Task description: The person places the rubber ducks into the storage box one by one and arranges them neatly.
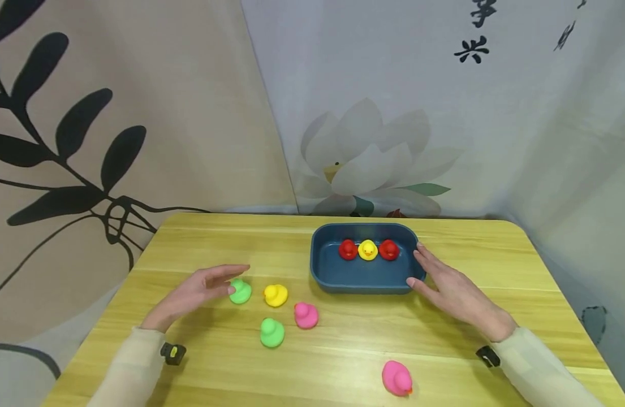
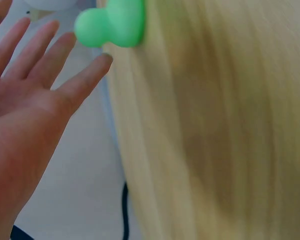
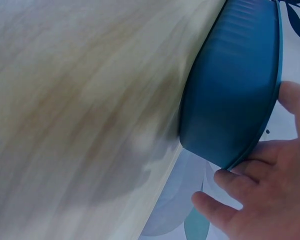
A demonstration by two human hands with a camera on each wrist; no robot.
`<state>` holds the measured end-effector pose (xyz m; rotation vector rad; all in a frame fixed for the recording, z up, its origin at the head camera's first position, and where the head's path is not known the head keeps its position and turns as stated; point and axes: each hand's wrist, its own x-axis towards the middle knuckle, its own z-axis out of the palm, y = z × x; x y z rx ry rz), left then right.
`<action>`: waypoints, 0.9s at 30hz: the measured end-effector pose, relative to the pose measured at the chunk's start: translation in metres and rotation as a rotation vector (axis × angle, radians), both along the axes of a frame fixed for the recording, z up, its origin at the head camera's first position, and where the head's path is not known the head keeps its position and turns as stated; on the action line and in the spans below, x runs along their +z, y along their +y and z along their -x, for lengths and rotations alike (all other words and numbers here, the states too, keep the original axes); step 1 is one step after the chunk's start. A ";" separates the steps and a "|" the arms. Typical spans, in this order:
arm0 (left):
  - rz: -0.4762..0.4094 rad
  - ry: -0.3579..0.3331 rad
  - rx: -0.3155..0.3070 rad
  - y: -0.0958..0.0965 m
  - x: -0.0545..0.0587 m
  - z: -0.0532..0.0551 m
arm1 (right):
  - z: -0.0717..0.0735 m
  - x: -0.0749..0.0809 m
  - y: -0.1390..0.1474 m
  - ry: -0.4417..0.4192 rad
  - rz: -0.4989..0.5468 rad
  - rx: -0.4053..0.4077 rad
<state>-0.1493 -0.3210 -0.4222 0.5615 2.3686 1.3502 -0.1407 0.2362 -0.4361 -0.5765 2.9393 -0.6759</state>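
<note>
In the head view, a dark blue tray [image 1: 363, 285] holds a red duck [image 1: 348, 250], a yellow duck [image 1: 367, 250] and another red duck [image 1: 389, 250] in a row. My right hand [image 1: 452, 294] is at the tray's right end, thumb and fingers spread, fingertips right at the rim. The right wrist view has the tray's outer wall [image 3: 230, 80] beside that hand [image 3: 270, 185]. On the left, my left hand [image 1: 202, 294] is held with its fingers extended beside a green duck [image 1: 240, 291], its thumb overlapping the duck's edge. The left wrist view shows its palm with nothing held.
Right of the green duck lie a yellow duck [image 1: 276, 295], a pink duck [image 1: 306, 315] and a second green duck [image 1: 272, 333]. Another pink duck [image 1: 396, 378] lies near the front of the wooden table [image 1: 332, 362]. A printed curtain [image 1: 215, 113] hangs behind.
</note>
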 end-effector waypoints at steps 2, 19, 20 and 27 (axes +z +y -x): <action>0.005 -0.021 -0.030 -0.003 -0.003 0.003 | 0.000 -0.001 0.000 -0.001 0.001 -0.003; 0.090 0.047 0.004 -0.013 -0.022 0.005 | -0.002 -0.001 0.002 0.010 0.009 -0.006; 0.091 0.047 0.009 -0.014 -0.022 0.004 | -0.002 -0.001 0.002 0.011 0.010 -0.007; 0.097 0.051 0.016 -0.019 -0.023 0.002 | -0.002 -0.002 0.001 0.027 0.018 0.004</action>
